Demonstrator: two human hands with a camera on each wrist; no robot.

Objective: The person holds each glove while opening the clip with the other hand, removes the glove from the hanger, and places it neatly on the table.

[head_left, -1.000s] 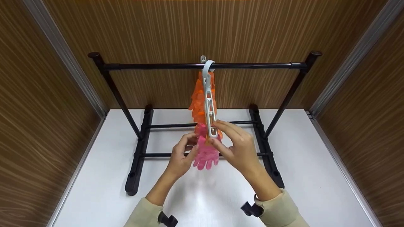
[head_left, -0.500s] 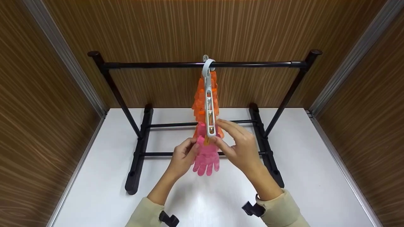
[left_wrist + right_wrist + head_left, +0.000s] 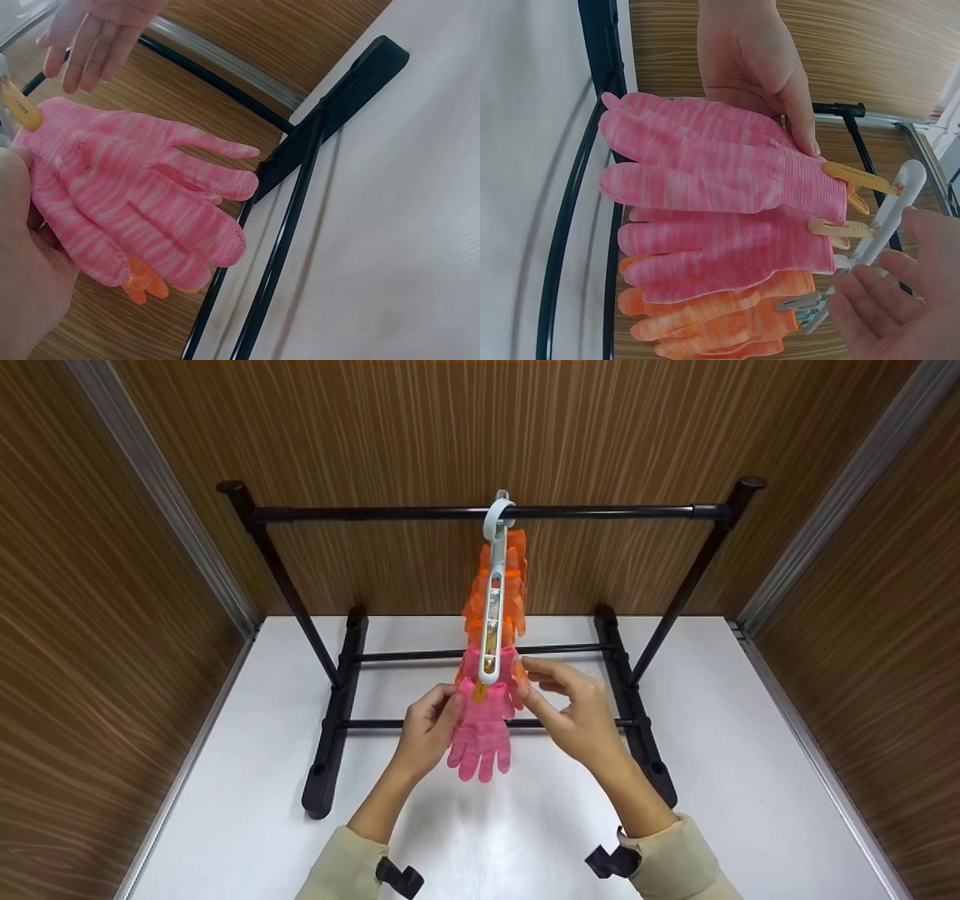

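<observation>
Left hand (image 3: 427, 731) pinches the pink glove (image 3: 480, 735) at its cuff, below the white clip hanger (image 3: 491, 607); right hand (image 3: 574, 716), fingers relaxed apart, hovers just beside the hanger.

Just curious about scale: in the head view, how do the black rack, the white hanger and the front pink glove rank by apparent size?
1. black rack
2. white hanger, long and thin
3. pink glove, though nearer the camera

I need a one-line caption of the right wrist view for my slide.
Left hand holds a pink knitted glove pegged to a white clip hanger; right hand open beside it.
</observation>
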